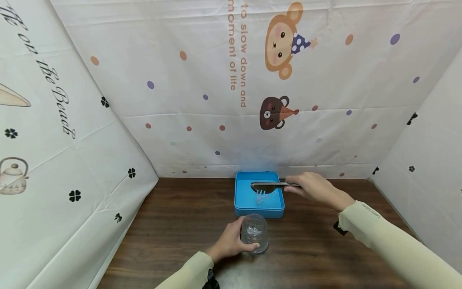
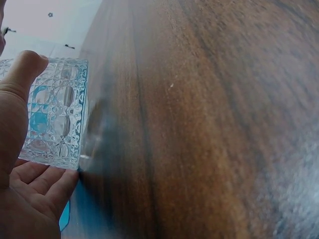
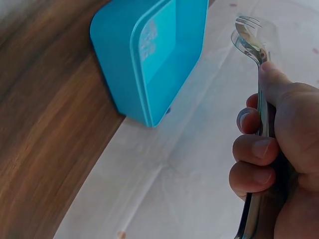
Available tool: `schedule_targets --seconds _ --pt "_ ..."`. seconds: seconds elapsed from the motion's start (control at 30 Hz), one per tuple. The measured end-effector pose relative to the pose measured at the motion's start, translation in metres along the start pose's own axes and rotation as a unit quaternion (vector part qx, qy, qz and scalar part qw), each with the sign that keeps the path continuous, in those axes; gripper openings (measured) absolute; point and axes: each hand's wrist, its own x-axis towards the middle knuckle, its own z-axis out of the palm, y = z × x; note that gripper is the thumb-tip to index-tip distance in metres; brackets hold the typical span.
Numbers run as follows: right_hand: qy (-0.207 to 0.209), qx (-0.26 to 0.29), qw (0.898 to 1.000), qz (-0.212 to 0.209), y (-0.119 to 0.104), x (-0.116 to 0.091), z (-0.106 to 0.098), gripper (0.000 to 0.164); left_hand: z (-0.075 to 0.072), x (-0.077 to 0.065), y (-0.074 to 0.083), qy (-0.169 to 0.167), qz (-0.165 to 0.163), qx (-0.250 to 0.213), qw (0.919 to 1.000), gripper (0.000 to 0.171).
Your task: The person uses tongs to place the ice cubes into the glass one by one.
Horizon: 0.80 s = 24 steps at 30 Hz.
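Note:
My left hand [image 1: 231, 240] grips a clear, cut-patterned glass [image 1: 254, 235] that stands on the wooden table, thumb on the near side. In the left wrist view the thumb and fingers wrap this glass [image 2: 57, 114] from opposite sides. My right hand [image 1: 312, 186] holds metal serving tongs [image 1: 276, 184] over a blue tray [image 1: 259, 213]. One tong end has fork prongs and the other is spoon-shaped, as the right wrist view shows. A clear lump [image 3: 270, 37] overlaps the tips of the tongs [image 3: 265, 117]; I cannot tell whether they hold it.
Small clear pieces [image 3: 148, 40] lie in the blue tray, which stands just behind the glass near the table's back edge. A printed white cloth [image 1: 202, 140] rises behind the table [image 1: 180, 228], with more white cloth [image 1: 83, 224] along the left side and the right.

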Motion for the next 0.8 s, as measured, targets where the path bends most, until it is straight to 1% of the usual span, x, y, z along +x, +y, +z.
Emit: schedule_targets --seconds 0.13,0.3,0.47,0.6,0.8 --pt "0.000 0.019 1.000 -0.015 -0.010 -0.007 -0.001 0.022 0.000 0.001 -0.001 -0.003 -0.008 0.001 1.0000 0.077" --pt "-0.008 0.024 0.999 -0.023 -0.020 -0.015 0.000 0.022 -0.001 0.000 -0.001 -0.005 -0.012 0.001 0.9999 0.078" --pt "-0.003 0.025 0.999 -0.039 -0.026 -0.024 0.002 0.021 0.000 0.000 -0.002 -0.004 -0.003 0.003 1.0000 0.077" --pt "-0.003 0.035 0.998 -0.048 -0.030 -0.030 0.004 0.023 0.000 0.000 -0.001 -0.004 -0.006 0.001 1.0000 0.078" --pt "-0.002 0.038 0.998 -0.057 -0.032 -0.035 0.007 0.023 0.000 0.000 -0.001 0.000 -0.001 0.005 1.0000 0.079"
